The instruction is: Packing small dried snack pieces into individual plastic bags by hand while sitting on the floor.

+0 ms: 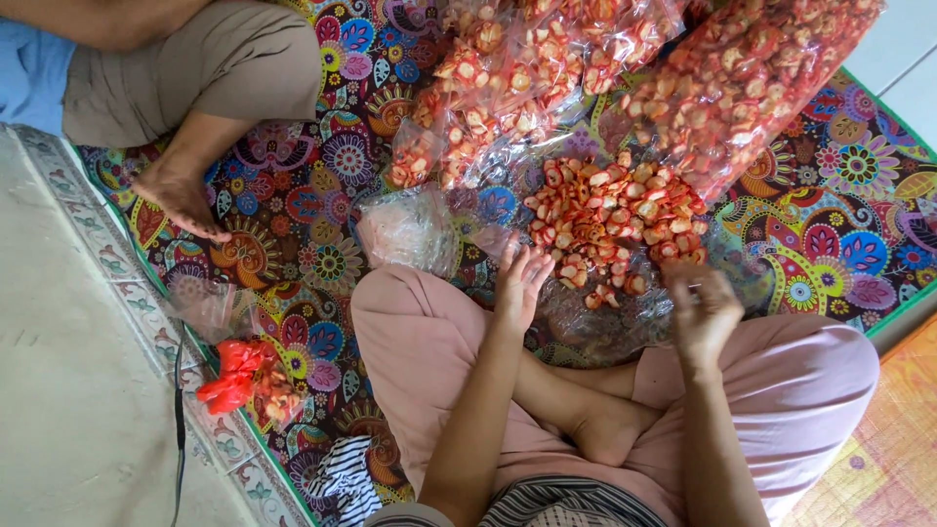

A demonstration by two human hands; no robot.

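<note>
**Hands working at a heap of red snack pieces**

Both hands are hovering at the near edge of the heap. Left hand [522, 283] is opening flat, fingers spread wide, holding nothing, and it is touching or nearly touching the loose snack pieces [615, 220] at its 1 o'clock. Right hand [705, 310] is curling with fingers half bent; I cannot tell whether it is pinching some pieces, because the fingertips are blurred.

As I judge it, the step in hand is gathering pieces from the heap, and the next move is calling for a scooping grip and an open small bag near the hands.

The heap is lying on a clear plastic sheet [595, 327], on the colourful floral mat [830, 244], just in front of the crossed legs. At 12 o'clock from the heap, large clear bags [742, 88] are lying full of the same red and pale pieces. At 9 o'clock from the left hand, a bundle of small clear bags [405, 229] is waiting; it seems empty. Farther at 8 o'clock, red bits [234, 376] are lying at the mat's border. Another person's foot [181, 200] is resting at 10 o'clock.
</note>
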